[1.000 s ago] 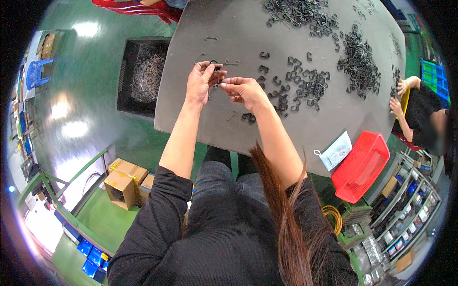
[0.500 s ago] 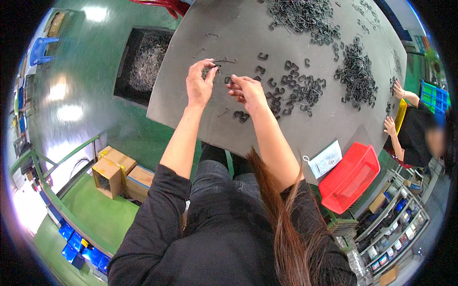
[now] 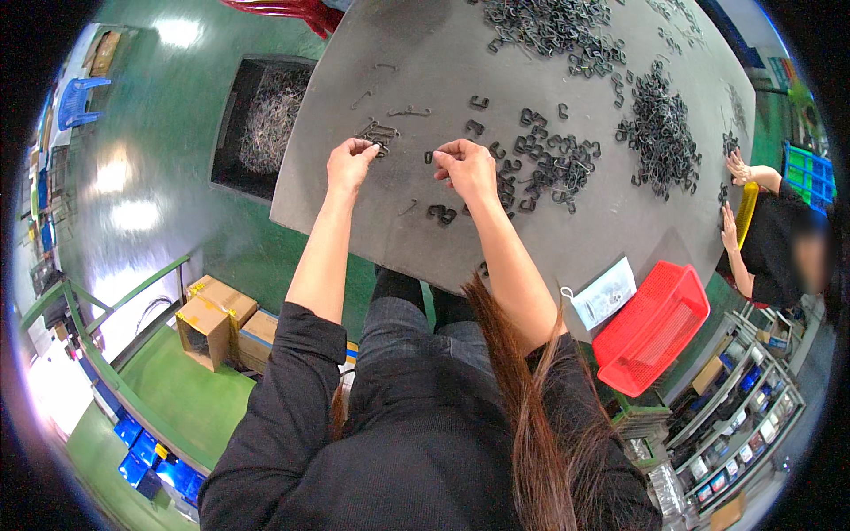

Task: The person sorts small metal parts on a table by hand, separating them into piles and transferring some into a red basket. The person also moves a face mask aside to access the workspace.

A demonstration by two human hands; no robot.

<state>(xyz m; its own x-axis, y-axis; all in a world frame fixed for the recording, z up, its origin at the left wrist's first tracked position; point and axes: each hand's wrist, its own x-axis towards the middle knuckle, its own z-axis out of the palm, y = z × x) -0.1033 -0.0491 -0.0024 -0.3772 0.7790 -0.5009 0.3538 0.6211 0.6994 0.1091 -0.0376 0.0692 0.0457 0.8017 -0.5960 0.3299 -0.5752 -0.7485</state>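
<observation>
My left hand (image 3: 349,166) is closed, thumb and forefinger together, at the edge of a little heap of thin bent wire pieces (image 3: 382,132) on the grey table (image 3: 354,212). Whatever is in that pinch is too small to make out. To its right, my right hand (image 3: 469,168) pinches a small black clip (image 3: 428,157) at its fingertips. Loose black C-shaped clips (image 3: 558,164) lie scattered just right of this hand. A few more clips (image 3: 441,214) rest closer to me, and single wire pieces (image 3: 410,111) lie beyond the heap.
Larger piles of black pieces (image 3: 660,133) cover the table's far and right parts. At the near right are a red basket (image 3: 651,327) and a white packet (image 3: 602,295). A black bin of wire pieces (image 3: 270,119) stands left. Across the table, a co-worker's hands (image 3: 737,168) handle pieces.
My left hand has come down and slightly left, to the wire heap. My right hand stays nearly in place with the black clip. The co-worker's hands have shifted a little.
</observation>
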